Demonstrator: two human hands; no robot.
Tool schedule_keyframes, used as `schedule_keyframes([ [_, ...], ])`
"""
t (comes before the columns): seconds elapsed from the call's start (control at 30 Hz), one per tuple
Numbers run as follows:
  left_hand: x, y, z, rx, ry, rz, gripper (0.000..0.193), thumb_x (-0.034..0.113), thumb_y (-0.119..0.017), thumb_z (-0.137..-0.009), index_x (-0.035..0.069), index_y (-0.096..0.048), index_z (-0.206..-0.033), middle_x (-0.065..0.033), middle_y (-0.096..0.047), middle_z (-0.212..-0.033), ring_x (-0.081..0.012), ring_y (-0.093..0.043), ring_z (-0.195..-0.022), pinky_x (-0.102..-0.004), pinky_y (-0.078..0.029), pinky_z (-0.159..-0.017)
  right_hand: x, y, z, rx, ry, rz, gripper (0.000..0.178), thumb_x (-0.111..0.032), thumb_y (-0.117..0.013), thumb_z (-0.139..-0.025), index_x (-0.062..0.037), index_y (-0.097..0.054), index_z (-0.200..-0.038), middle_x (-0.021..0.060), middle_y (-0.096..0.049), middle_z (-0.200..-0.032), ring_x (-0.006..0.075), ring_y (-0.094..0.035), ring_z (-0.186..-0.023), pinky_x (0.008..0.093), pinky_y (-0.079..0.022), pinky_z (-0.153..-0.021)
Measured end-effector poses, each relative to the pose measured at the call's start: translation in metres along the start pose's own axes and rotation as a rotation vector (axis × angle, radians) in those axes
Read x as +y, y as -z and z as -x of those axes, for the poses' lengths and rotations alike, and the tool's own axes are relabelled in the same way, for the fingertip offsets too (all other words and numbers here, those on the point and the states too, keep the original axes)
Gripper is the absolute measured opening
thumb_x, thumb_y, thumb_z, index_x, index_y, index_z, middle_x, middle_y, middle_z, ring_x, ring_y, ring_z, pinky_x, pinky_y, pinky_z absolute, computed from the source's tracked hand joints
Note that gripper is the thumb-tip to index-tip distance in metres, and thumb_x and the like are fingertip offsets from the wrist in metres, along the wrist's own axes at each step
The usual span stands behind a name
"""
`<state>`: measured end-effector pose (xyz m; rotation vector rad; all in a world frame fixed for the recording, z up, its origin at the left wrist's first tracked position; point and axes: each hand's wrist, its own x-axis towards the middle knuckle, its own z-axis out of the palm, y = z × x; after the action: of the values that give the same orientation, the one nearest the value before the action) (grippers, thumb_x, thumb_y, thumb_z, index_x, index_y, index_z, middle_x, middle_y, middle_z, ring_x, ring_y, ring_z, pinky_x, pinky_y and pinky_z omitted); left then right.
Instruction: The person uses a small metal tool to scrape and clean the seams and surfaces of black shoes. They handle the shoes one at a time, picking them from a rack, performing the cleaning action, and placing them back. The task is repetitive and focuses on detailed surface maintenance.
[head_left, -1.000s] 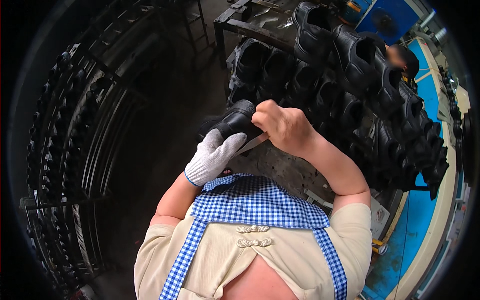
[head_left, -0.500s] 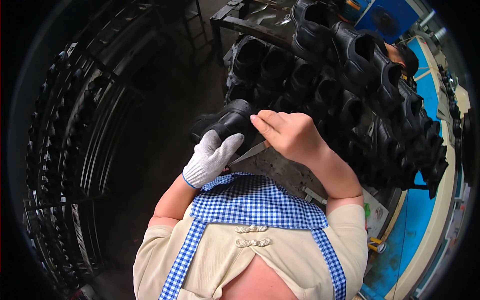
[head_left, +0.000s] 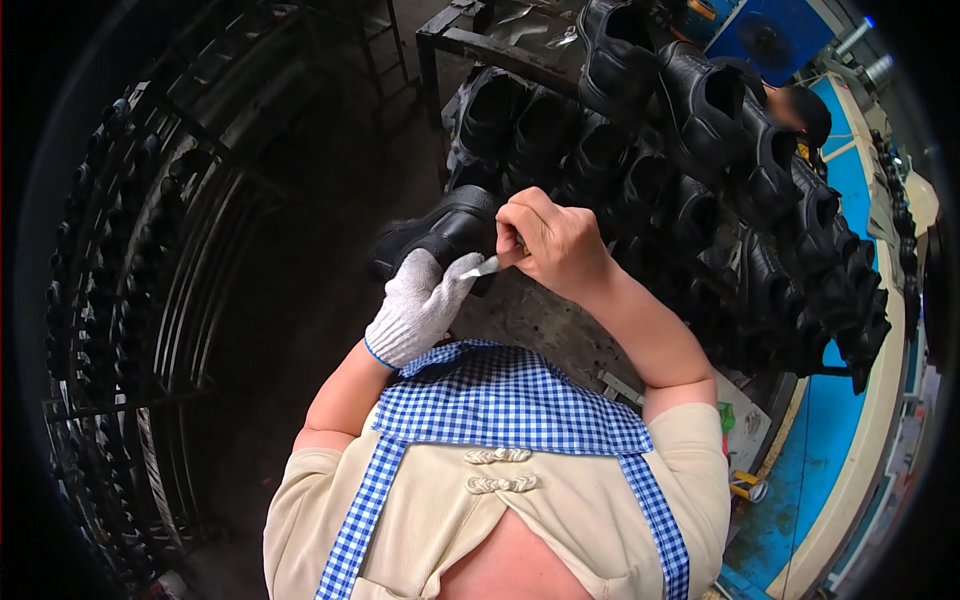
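My left hand [head_left: 410, 310], in a white knitted glove with a blue cuff edge, grips a black shoe [head_left: 440, 232] in front of my chest. Its gloved thumb lies along the shoe's near side. My right hand [head_left: 555, 245] is bare and closed around a tool with a pointed metal blade [head_left: 483, 268]. That blade points left, its tip by the gloved thumb, close beside the shoe. The fingers cover most of the handle, so I cannot make out its full shape.
Rows of black shoes [head_left: 700, 120] fill a rack ahead and to the right, beside a dark metal frame [head_left: 500, 48]. More racks with shoes [head_left: 110, 260] stand at left. A blue-topped conveyor [head_left: 835, 420] curves along the right. Another person's head shows beyond the shoes [head_left: 800, 112].
My right hand has turned and moved slightly up and left. The blade, which pointed down-left below the shoe, now lies against the gloved thumb. The shoe has shifted slightly left.
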<state>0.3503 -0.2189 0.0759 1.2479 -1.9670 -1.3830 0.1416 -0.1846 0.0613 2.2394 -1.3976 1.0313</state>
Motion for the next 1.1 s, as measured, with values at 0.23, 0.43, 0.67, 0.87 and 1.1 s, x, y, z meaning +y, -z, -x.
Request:
schedule_keyframes([
  [0.23,-0.001,0.013,0.009,-0.164,-0.233,-0.162,0.030,0.021,-0.062,-0.095,0.000,-0.064,-0.116,-0.0143,-0.067,-0.088,-0.0197,-0.068,-0.081,-0.0315,-0.054,-0.071,0.003,-0.014,-0.008,0.114,-0.249,-0.100,0.026,-0.011,-0.081,-0.077,-0.0081,-0.056,-0.084,0.0080,-0.057,-0.078,0.0259,-0.066,-0.063,0.0318,-0.053,-0.053],
  [0.43,0.012,0.028,0.007,-0.240,0.362,0.622,0.042,0.019,-0.068,-0.091,-0.003,-0.059,-0.126,-0.0102,-0.068,-0.110,-0.0180,-0.066,-0.094,-0.0294,-0.054,-0.085,0.013,0.001,0.011,-0.133,-1.017,-0.873,0.028,-0.031,-0.066,-0.095,-0.0029,-0.068,-0.094,0.0034,-0.063,-0.079,0.0131,-0.064,-0.060,0.0247,-0.049,-0.055],
  [0.67,-0.015,0.008,-0.001,-0.340,-0.752,-0.324,0.031,0.012,-0.063,-0.087,0.002,-0.065,-0.116,-0.0204,-0.067,-0.097,-0.0364,-0.064,-0.096,-0.0397,-0.052,-0.086,-0.007,-0.021,0.054,-0.431,-1.004,-1.114,0.086,-0.066,-0.068,-0.082,-0.0026,-0.053,-0.139,0.0084,-0.065,-0.119,0.0146,-0.060,-0.112,0.0279,-0.050,-0.088],
  [0.87,0.020,0.043,-0.001,-0.589,-0.811,-0.135,0.026,0.009,-0.066,-0.087,0.000,-0.067,-0.112,-0.0185,-0.069,-0.103,-0.0337,-0.068,-0.094,-0.0362,-0.056,-0.081,-0.023,-0.051,0.092,-0.162,-1.215,-1.878,0.063,-0.037,-0.056,-0.094,0.0017,-0.047,-0.142,0.0163,-0.058,-0.136,0.0227,-0.059,-0.121,0.0335,-0.046,-0.104],
  [1.1,-0.011,0.053,-0.046,0.317,-0.367,0.851,0.064,0.013,-0.070,-0.087,0.003,-0.040,-0.143,-0.0112,-0.053,-0.134,-0.0213,-0.051,-0.125,-0.0366,-0.042,-0.105,-0.040,-0.039,0.090,-0.009,-1.122,-2.175,0.081,-0.053,-0.070,-0.085,0.0013,-0.048,-0.142,0.0156,-0.059,-0.135,0.0257,-0.061,-0.120,0.0352,-0.051,-0.100],
])
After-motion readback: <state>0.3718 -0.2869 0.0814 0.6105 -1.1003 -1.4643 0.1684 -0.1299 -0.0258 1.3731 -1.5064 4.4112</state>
